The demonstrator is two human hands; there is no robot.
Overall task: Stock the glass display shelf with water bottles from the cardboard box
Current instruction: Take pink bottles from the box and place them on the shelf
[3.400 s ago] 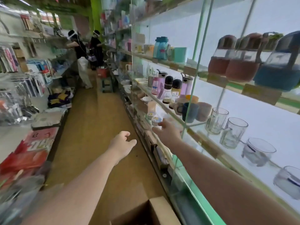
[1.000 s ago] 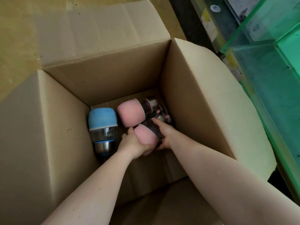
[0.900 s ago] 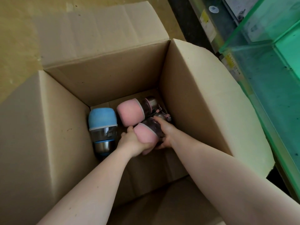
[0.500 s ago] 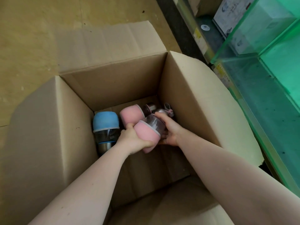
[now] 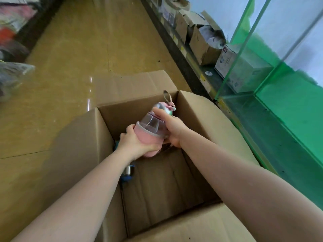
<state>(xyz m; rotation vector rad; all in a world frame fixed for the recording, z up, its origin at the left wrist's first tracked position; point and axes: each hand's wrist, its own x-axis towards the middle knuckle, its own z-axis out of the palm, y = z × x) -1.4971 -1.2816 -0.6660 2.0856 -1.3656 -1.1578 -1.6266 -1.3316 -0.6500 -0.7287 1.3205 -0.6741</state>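
— Hands?
— Both clamped on one pink bottle [image 5: 151, 130], centre of the frame. Left hand [image 5: 134, 143] curled round the pink base; right hand [image 5: 172, 127] wrapped round the clear upper part, thumb up by the lid. Strap loop [image 5: 167, 96] sticking up past the top. Bottle tilted, lid toward the upper right, held above the open mouth of the cardboard box [image 5: 209, 123].
— Inside the box?
— Part of a blue bottle [image 5: 128, 173] peeking out beside the left forearm, low in the box. Rest of the bottom dark, mostly hidden by the arms.
— Around it?
— Box flaps spread open on a tan floor [image 5: 78, 55]. Glass shelf [image 5: 272, 95] with green edges along the right side; smaller cartons [image 5: 204, 48] on the lowest level, upper right. Blurred goods at the far left edge.
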